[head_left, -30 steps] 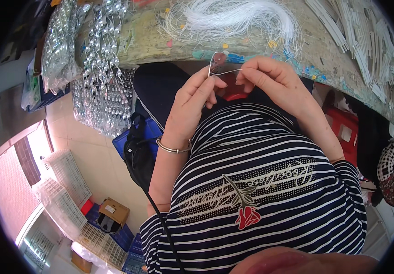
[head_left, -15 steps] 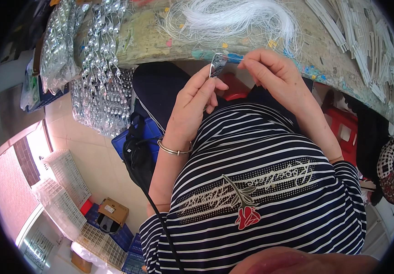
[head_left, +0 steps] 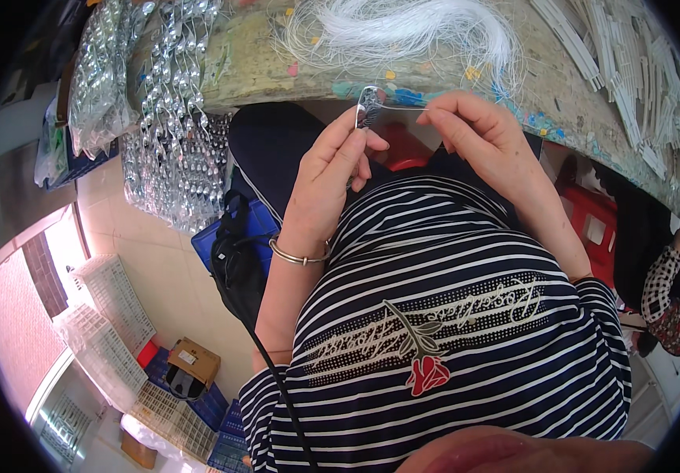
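Observation:
Just in front of the table's near edge, my left hand (head_left: 326, 169) pinches a small, flat, shiny silver piece (head_left: 369, 104) between thumb and fingers. Its tip stands up above the fingertips, with a dark pattern on its face. A thin white thread (head_left: 405, 108) runs from the silver piece across to my right hand (head_left: 478, 132), which pinches it between thumb and forefinger. Whether the thread passes through a hole is too small to tell. Beyond both hands, a loose bundle of white threads (head_left: 435, 25) lies on the worn table (head_left: 253, 83).
Twisted shiny silver strips (head_left: 173, 94) hang over the table's left edge. White sticks (head_left: 612, 75) are heaped at the right. A red stool (head_left: 588, 221) and another person's checked sleeve (head_left: 659, 288) are at the far right. White crates (head_left: 107, 347) and a cardboard box (head_left: 196, 361) stand lower left.
My right hand has moved slightly right, and the thread between the hands now shows longer and straighter. My left hand has shifted a little left, with the silver piece tilted differently.

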The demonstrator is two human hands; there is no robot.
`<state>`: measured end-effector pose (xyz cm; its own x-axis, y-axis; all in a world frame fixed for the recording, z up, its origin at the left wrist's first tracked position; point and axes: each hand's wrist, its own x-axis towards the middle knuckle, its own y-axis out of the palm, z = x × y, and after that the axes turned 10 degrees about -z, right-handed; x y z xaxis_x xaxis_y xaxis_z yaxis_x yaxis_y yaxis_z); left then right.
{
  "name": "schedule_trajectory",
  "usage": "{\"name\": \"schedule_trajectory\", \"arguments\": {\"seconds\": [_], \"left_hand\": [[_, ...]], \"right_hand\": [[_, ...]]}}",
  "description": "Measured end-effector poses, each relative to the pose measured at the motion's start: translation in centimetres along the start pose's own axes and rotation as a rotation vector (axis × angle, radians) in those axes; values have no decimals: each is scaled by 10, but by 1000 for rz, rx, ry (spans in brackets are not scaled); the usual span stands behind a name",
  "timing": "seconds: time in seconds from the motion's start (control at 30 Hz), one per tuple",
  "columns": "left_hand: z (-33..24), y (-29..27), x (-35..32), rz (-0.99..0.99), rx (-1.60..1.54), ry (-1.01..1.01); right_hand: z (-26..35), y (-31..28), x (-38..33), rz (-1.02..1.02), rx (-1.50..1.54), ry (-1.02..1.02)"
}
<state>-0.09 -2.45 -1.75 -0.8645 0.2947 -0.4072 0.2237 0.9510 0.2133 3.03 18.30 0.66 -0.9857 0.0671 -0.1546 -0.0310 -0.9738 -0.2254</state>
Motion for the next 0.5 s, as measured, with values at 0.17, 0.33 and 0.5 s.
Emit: {"name": "schedule_trajectory", "arguments": {"seconds": [0.17,0.33,0.5], "left_hand": [[1,0,-2,-16,-10,-13],[1,0,-2,-16,-15,-4],[-2,-2,-2,15,-1,-18]], "right_hand": [[-1,-2,1,-12,5,2],[-2,-1,2,-13,14,13],[-2,-1,3,-11,-4,19]]}}
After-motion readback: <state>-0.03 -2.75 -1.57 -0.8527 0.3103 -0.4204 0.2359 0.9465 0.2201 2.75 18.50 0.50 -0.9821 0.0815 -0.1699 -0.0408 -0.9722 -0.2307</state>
